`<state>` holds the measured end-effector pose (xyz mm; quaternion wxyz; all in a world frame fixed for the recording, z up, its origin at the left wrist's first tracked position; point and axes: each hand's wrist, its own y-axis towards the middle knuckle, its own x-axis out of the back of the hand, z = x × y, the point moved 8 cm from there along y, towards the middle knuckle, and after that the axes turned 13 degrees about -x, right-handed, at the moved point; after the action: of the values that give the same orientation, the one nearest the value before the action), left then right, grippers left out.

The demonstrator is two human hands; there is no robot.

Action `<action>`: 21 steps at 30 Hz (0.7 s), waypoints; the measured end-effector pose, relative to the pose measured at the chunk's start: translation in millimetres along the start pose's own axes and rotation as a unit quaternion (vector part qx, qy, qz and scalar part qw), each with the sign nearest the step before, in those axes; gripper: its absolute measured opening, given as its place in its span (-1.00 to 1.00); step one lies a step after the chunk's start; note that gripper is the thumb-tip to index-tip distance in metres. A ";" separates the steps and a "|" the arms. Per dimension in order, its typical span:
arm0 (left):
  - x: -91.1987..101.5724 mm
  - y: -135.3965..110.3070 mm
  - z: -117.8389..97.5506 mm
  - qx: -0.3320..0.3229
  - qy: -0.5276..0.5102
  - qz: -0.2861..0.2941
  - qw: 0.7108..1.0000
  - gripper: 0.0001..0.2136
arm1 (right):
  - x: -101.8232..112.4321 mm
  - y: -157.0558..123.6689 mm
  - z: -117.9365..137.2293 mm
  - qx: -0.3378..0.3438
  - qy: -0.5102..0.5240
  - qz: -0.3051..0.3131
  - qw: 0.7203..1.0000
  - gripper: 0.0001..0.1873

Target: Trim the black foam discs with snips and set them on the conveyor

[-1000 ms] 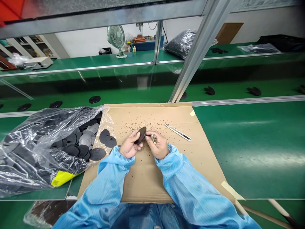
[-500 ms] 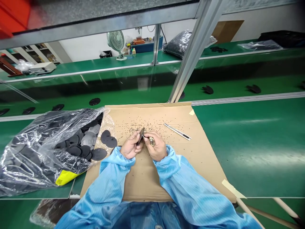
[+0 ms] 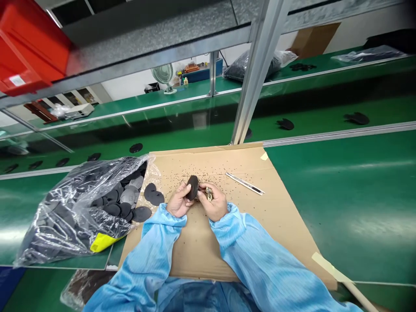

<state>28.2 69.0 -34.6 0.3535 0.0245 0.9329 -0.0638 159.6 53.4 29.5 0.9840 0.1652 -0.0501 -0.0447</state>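
Note:
My left hand [image 3: 178, 201] grips a black round plastic disc [image 3: 193, 186] and holds it up over a cardboard sheet [image 3: 227, 225]. My right hand [image 3: 214, 202] is closed on a small metal tool [image 3: 208, 193] whose tip meets the disc's edge. Both hands are close together near the sheet's middle. Small dark shavings [image 3: 201, 173] lie scattered on the cardboard just beyond them. Three loose black discs [image 3: 152, 196] rest at the sheet's left edge.
A clear plastic bag [image 3: 81, 208] full of black and grey discs lies to the left. A slim knife [image 3: 244, 183] lies on the cardboard to the right. A metal post [image 3: 253, 73] rises behind. More discs [image 3: 286, 124] ride the green conveyor [image 3: 325, 117]. A red bin [image 3: 29, 47] sits up left.
The disc has turned in my left hand from edge-on to showing its face. My head tilted, so the view shifted; both hands stay together over the cardboard.

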 end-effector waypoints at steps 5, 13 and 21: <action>-5.7 6.2 -12.9 0.011 -0.024 -0.046 0.999 -0.85 | 0.7 2.4 -4.7 -0.015 0.004 -0.004 1.000 -0.89; -8.3 7.0 -2.7 0.010 0.022 -0.045 0.999 -0.73 | 0.3 2.1 -4.0 -0.026 0.026 0.001 0.999 -0.89; -13.3 5.4 -6.6 0.002 0.021 -0.043 0.999 -0.77 | 0.6 2.5 -1.7 -0.019 0.035 0.005 0.999 -0.89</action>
<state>34.4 75.3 -21.4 0.3308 -0.0137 0.9402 -0.0801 160.6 56.2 28.8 0.9883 0.1477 -0.0156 -0.0351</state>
